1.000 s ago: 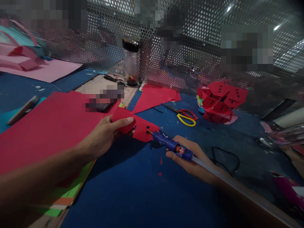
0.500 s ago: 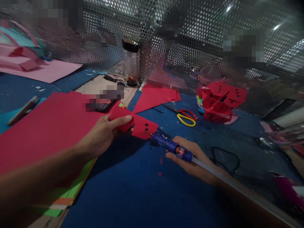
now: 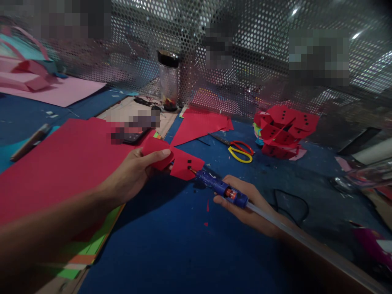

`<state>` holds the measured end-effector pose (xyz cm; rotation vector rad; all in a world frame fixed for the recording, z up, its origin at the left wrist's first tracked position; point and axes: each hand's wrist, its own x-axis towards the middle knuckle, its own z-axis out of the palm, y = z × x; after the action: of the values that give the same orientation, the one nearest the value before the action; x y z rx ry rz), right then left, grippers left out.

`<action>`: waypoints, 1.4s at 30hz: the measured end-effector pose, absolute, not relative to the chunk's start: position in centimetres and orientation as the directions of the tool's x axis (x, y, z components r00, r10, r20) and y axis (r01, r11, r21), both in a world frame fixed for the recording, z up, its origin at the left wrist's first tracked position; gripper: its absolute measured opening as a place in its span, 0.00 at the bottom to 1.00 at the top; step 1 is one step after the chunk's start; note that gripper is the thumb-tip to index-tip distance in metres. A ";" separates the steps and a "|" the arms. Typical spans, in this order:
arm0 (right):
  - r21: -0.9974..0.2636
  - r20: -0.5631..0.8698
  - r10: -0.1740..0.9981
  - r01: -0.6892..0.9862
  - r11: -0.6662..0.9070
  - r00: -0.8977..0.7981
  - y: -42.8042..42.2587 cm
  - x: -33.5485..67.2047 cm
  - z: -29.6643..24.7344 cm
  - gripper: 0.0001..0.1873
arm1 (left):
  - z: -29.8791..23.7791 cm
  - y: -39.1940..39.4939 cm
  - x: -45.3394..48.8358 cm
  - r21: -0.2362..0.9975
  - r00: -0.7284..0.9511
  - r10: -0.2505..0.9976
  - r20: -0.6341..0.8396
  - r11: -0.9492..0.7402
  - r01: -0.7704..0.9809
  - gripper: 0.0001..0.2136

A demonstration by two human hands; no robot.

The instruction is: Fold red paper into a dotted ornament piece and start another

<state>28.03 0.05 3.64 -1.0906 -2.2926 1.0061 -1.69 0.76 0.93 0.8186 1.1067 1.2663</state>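
Between thumb and fingers, my left hand [image 3: 143, 169] pinches a cut red paper piece [image 3: 180, 161] with small black squares near its right end. My right hand [image 3: 241, 204] is wrapped around a blue glue gun [image 3: 214, 183]. Its nozzle tip meets the paper beside the lower black square, and a long clear glue stick [image 3: 269, 218] runs out of its back. Whether fresh glue lies there I cannot tell. Beyond the hands lie scissors [image 3: 240, 152] with one red and one yellow handle loop.
Large red sheets [image 3: 70, 163] lie on the left, and more red paper [image 3: 199, 124] lies behind my hands. A clear jar [image 3: 168, 81] stands against the perforated metal screen [image 3: 190, 41]. A stack of red cut pieces [image 3: 284, 130] sits at back right, with a black cord [image 3: 306, 208] nearer.
Almost nothing differs. The paper piece and the glue gun have shifted very slightly, with the nozzle still at the lower black square.
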 end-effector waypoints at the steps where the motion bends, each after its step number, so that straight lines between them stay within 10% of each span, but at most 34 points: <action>1: -0.755 0.052 0.790 0.495 0.431 -0.610 0.1 28.0 3.6 0.10 | 0.9 0.7 -1.7 0.937 -0.045 0.983 -0.181 0.158 -0.311 0.10; 42: -0.737 0.077 0.791 0.499 0.455 -0.607 -0.2 28.1 3.8 0.11 | 0.8 0.9 -1.8 0.940 -0.062 0.980 -0.189 0.162 -0.300 0.09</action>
<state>28.13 -0.20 3.77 -1.0848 -2.2979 0.9633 -1.82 0.85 0.80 0.8168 1.1290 1.2669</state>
